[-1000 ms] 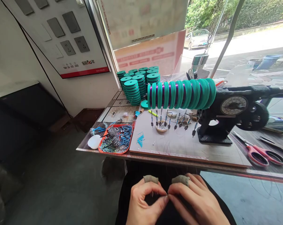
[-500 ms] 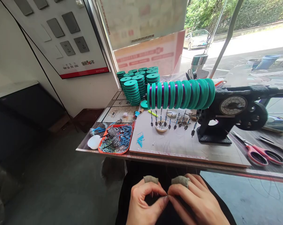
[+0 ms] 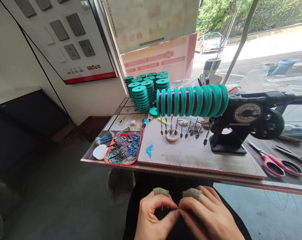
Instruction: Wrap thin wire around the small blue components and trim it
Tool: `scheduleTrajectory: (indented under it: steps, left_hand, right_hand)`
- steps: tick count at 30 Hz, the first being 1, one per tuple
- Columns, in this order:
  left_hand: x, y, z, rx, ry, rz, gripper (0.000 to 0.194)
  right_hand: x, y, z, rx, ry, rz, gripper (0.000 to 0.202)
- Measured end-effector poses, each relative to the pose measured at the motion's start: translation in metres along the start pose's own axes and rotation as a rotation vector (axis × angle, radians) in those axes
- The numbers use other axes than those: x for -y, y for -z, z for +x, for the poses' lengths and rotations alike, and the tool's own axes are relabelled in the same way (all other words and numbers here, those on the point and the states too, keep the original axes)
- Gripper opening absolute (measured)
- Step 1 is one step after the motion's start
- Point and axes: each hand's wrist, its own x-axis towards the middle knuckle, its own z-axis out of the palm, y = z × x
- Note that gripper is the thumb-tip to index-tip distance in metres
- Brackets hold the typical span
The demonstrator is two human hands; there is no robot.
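Note:
My left hand (image 3: 156, 213) and my right hand (image 3: 206, 213) meet fingertip to fingertip over my dark-clothed lap, below the table edge. Both are closed in a pinch; whatever lies between the fingertips is too small to make out. A greyish wrap covers one finger of each hand. Beyond them, a row of green spools (image 3: 184, 101) with purple line sits on a black winding machine (image 3: 228, 133). Small weighted rigs (image 3: 186, 133) hang under the spools, above a board (image 3: 191, 160) on the table.
An orange tray (image 3: 123, 148) of small parts stands on the left, beside a white lid (image 3: 100, 152). Blue sticks (image 3: 149, 150) and a bowl of beads (image 3: 172, 134) lie on the board. Red-handled scissors (image 3: 273, 165) rest at the right; stacked green spools (image 3: 140, 96) stand behind.

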Motion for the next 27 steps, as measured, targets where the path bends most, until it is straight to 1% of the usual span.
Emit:
scheduleTrajectory:
  steps: [7,10,12,15,17,19,27]
  left_hand:
    - [-0.0013,0.0010,0.0017,0.012,-0.003,0.014,0.010]
    - [-0.0018,0.0006,0.0018,0.012,0.003,0.010,0.009]
    - [-0.0020,0.0003,0.0012,0.009,0.006,0.008,0.008]
    - [-0.0022,0.0000,0.0004,0.008,0.008,0.012,0.008]
    - [-0.0023,0.0000,0.0006,0.010,0.009,0.017,0.010]
    - [-0.0024,0.0002,0.0014,0.015,0.005,0.020,0.011]
    - [0.0001,0.0008,0.0022,0.019,-0.017,0.039,0.014]
  right_hand:
    - [-0.0009,-0.0013,-0.0014,-0.007,-0.006,0.008,0.020]
    - [-0.0003,-0.0038,-0.0034,-0.066,-0.040,0.019,0.024]
    - [-0.0001,-0.0037,-0.0033,-0.056,-0.036,0.013,0.024]
    - [0.0002,-0.0018,-0.0013,0.000,-0.011,-0.006,0.022]
    - [0.0006,-0.0007,0.0003,-0.039,-0.020,-0.002,0.025]
    - [0.0008,0.0002,0.0017,-0.051,-0.019,0.006,0.025]
    - [-0.0003,0.0013,0.0028,-0.015,0.012,-0.014,0.022]
